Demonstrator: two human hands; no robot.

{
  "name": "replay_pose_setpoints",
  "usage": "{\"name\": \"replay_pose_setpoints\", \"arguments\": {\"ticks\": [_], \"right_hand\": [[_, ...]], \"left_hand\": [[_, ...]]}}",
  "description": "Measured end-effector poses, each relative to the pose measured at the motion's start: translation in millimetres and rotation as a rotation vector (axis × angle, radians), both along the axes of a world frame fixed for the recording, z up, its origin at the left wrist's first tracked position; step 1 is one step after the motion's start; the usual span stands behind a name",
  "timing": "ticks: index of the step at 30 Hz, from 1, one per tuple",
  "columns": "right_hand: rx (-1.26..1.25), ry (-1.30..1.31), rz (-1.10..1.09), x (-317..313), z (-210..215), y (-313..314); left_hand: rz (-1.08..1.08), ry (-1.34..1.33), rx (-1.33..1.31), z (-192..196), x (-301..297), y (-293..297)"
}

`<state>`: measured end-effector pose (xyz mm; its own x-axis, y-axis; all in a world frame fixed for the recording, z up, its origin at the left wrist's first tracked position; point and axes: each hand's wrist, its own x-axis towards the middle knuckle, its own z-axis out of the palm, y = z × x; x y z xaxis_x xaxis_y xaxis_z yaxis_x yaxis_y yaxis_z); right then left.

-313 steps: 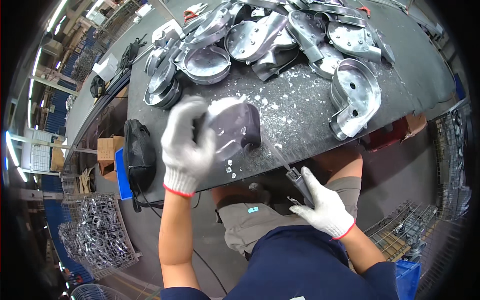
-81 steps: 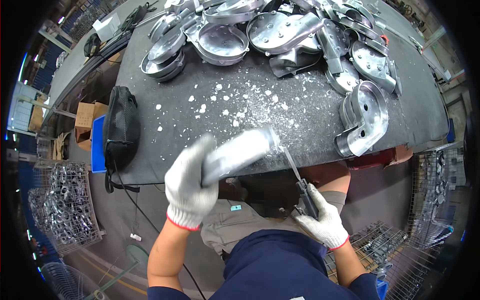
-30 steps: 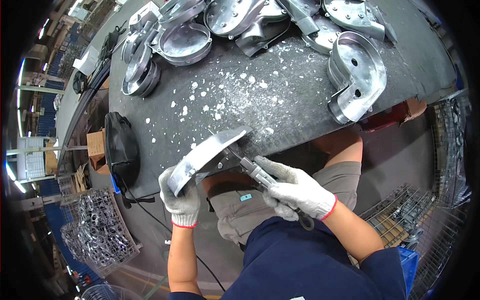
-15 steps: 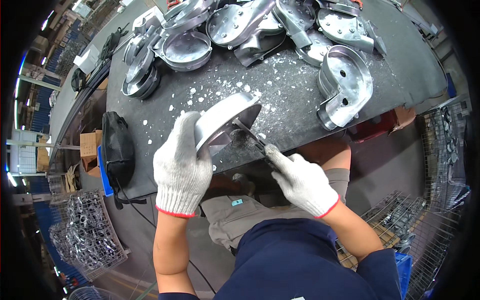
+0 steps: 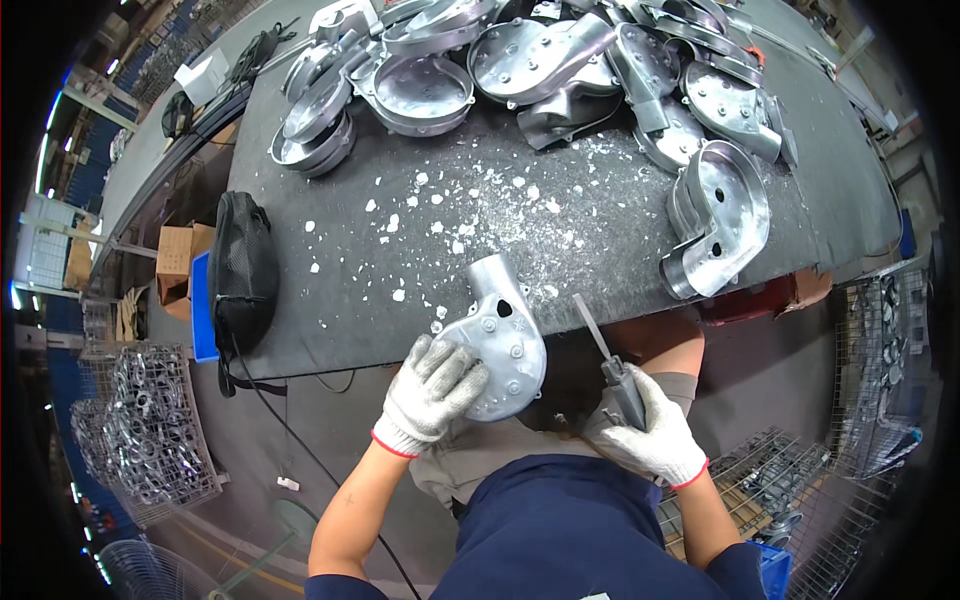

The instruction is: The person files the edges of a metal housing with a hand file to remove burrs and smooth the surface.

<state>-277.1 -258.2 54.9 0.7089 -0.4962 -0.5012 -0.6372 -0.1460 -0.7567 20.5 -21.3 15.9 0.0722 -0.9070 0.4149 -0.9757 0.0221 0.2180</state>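
Note:
My left hand, in a white knitted glove with a red cuff, grips a silvery cast-metal blower housing by its left side. The housing is tilted over the bench's near edge, its spout pointing away from me, with bosses and a dark hole on the upper face. The left thumb is hidden. My gloved right hand is closed round the dark handle of a hand file, apart from the housing. Its narrow grey blade points up and left. White flakes lie scattered beyond the housing on the dark bench top.
Several similar housings are piled along the far side. A single housing stands at the right edge. A black bag and a blue bin are at the left. Wire baskets of metal parts flank me.
The housing has been lowered and turned, now showing its bossed face. The file has come out of its opening and moved right. The left hand has shifted nearer to me.

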Motion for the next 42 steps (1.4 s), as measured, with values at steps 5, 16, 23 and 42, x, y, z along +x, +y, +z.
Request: {"name": "replay_pose_setpoints", "arguments": {"ticks": [5, 16, 23, 42], "right_hand": [[0.039, -0.034, 0.109, 29, 13, 1], [-0.224, -0.214, 0.453, 45, 11, 2], [0.057, -0.206, 0.004, 22, 4, 7], [0.095, -0.412, 0.177, 5, -71, 38]], "left_hand": [[-0.021, -0.023, -0.053, 2, 0, -5], [-0.019, 0.016, -0.112, -7, 3, -2], [0.224, 0.481, -0.464, 31, -10, 0], [0.661, 0.941, -0.485, -29, 26, -46]]}}
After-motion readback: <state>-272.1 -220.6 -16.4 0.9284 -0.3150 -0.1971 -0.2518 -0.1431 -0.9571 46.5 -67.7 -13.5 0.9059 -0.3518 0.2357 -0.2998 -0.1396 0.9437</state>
